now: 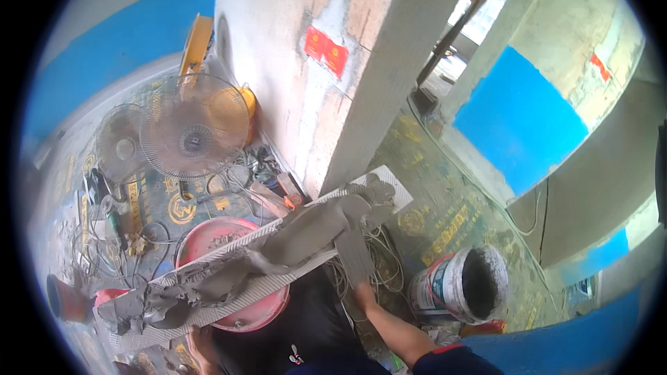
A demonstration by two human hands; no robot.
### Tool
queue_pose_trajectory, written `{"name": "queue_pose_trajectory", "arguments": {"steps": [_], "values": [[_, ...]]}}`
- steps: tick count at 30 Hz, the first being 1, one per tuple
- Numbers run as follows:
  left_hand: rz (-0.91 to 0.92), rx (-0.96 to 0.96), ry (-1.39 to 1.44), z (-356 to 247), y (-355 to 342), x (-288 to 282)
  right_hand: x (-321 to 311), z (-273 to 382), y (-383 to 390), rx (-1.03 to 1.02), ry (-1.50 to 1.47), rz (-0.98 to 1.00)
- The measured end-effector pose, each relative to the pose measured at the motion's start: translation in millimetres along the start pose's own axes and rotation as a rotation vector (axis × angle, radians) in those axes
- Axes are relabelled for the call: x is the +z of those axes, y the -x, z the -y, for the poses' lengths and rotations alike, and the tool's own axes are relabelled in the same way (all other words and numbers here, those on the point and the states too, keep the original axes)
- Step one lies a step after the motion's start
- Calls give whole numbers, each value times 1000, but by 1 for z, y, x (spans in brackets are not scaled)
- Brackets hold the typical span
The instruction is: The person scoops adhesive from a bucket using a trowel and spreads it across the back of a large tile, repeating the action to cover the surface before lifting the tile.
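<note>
A long pale tile lies slanted in front of me, its ribbed back up and smeared with grey mortar. My right hand grips a mortar-caked trowel, whose blade rests on the mortar near the tile's right end. My left hand is at the bottom, holding the tile's near edge from below; it is partly hidden. Under the tile's middle stands a red bucket.
A concrete pillar rises just behind the tile. Two floor fans stand at the left among tools and cables. A white bucket with a dark inside stands at the right. Loose cables lie by the trowel. Blue panels line the walls.
</note>
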State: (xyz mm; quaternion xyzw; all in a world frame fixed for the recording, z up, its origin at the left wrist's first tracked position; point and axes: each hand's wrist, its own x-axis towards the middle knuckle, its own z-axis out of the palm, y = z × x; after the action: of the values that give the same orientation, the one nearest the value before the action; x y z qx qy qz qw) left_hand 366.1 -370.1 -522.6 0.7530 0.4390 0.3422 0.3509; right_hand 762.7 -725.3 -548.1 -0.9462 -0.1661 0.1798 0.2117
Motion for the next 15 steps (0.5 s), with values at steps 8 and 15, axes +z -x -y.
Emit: {"name": "queue_pose_trajectory", "arguments": {"steps": [8,15], "values": [[54,126,-79,-16,4,-11,-88,-29,87,-205,46,-259],[1,-214,588,-41,2,0,-244,66,29,-222,90,-224]]}}
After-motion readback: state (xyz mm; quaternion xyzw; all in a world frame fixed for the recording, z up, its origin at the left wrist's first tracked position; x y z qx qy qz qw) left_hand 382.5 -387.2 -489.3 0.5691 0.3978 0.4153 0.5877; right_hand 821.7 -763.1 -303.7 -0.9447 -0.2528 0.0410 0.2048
